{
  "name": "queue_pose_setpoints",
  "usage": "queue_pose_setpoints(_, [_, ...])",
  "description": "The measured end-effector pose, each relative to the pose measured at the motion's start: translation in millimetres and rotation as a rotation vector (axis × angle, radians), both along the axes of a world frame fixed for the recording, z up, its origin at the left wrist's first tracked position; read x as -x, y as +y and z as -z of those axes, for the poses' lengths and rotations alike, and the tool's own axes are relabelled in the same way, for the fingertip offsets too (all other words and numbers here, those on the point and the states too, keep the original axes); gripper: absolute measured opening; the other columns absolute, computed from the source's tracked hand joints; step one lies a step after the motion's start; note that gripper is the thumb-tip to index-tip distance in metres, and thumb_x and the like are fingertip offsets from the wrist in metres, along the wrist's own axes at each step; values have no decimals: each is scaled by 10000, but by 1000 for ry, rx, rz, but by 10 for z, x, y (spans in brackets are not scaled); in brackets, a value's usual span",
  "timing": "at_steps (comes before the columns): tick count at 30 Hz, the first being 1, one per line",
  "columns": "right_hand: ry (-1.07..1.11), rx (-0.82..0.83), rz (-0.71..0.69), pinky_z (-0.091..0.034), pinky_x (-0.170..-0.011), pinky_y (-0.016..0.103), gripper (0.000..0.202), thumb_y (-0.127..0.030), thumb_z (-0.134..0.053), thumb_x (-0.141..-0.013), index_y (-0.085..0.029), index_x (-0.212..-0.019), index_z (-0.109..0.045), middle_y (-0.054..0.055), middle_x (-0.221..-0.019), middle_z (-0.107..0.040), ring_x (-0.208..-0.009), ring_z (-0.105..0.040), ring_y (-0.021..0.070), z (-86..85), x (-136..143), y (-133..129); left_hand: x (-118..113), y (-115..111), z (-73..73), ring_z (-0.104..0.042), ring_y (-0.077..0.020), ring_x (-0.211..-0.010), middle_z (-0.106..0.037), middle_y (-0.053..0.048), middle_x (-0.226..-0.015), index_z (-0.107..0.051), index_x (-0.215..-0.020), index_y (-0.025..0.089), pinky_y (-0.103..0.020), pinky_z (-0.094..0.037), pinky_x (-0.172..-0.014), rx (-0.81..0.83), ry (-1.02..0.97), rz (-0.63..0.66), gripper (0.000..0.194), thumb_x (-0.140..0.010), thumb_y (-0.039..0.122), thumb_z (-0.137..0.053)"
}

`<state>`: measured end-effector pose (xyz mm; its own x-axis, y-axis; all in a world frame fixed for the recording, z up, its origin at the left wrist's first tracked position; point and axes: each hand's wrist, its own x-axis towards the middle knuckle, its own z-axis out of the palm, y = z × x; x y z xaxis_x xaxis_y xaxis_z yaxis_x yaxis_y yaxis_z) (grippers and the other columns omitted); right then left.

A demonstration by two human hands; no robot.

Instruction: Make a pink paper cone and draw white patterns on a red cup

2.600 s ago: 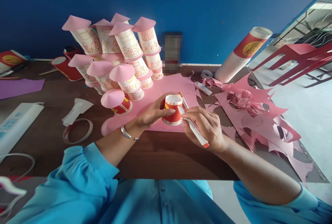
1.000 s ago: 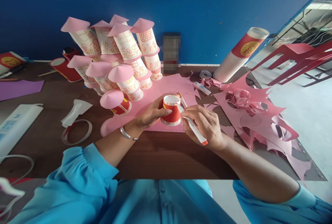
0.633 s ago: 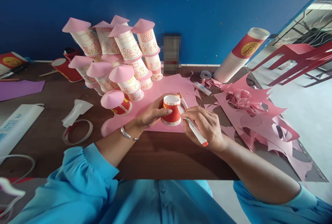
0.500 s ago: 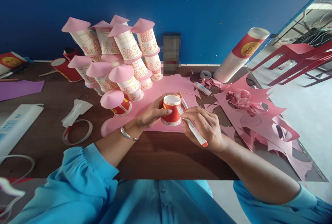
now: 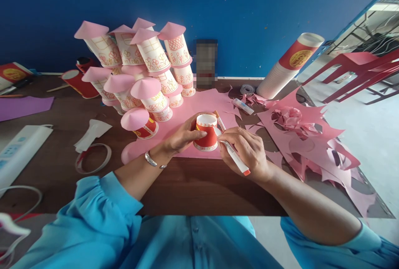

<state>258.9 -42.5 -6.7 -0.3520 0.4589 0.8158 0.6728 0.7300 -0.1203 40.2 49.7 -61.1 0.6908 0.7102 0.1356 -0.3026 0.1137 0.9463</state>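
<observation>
A red paper cup (image 5: 209, 138) with white bands at both ends is gripped by my left hand (image 5: 183, 136), thumb across its front. Small red marks show on the white bands. My right hand (image 5: 246, 150) is closed around a white marker (image 5: 235, 157) with an orange-red end, its other end at the cup's right side. A second, orange-brown marker (image 5: 219, 120) shows behind the cup; how it is held is hidden. Both hands are over pink paper (image 5: 202, 105). Left of them stands a red cup (image 5: 146, 131) with a pink cone (image 5: 134, 118) on top.
Several decorated paper-cup towers (image 5: 152, 57) with pink cone roofs stand at the back left. A tall cup stack (image 5: 286, 67) leans at the back right. Pink paper scraps (image 5: 311, 136), a glue stick (image 5: 243, 106), tape (image 5: 93, 159) and a power strip (image 5: 21, 148) lie around.
</observation>
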Motion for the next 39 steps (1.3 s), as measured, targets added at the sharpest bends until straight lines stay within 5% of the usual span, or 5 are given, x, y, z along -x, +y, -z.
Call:
queue_pose_setpoints(12, [14,9,-16,-620,-665,300,160,-121,-617,-1047,-244,-1147,-644,27,-907,-800,-745,-769,189,2,-12,-3,-37,-19,-77,-725,-339,-1282,-816,-84,-1269,-789,-1407,245,-453,-564,-1125,55,-38,-19,565,-863,353,-901])
queue_pose_setpoints(18, [82,-49,-10,-609,-662,295,301,-282,-648,-1137,-216,-1430,-627,69,-1008,-776,-839,-767,206,66,-75,19,-34,3,-139,-785,-295,-1072,-847,-109,-1213,-758,-1442,222,-384,-615,-889,244,-143,-43,621,-844,342,-873])
queue_pose_setpoints(22, [87,13,7,-611,-660,304,367,-304,-597,-1171,-247,-1533,-593,77,-1049,-770,-828,-733,209,149,-109,53,6,29,-140,-798,-310,-1080,-851,-132,-1240,-778,-1380,165,-452,-644,-962,390,-181,-31,587,-832,352,-876])
queue_pose_setpoints(33, [81,121,-31,-681,-1108,571,795,-459,-829,-1048,-259,-1668,-374,223,-1586,-687,-1479,-699,395,218,-73,137,-24,-6,-196,-807,-411,-1215,-872,-142,-1157,-813,-1158,147,-571,-610,-1126,388,-205,-13,433,-795,371,-884])
queue_pose_setpoints(39, [41,173,-93,-616,-1213,626,823,-543,-812,-1045,-248,-1668,-363,231,-1598,-677,-1530,-658,407,265,-104,165,-33,-25,-216,-799,-426,-1245,-875,-151,-1176,-827,-1157,146,-563,-606,-1126,342,-182,21,435,-791,378,-866])
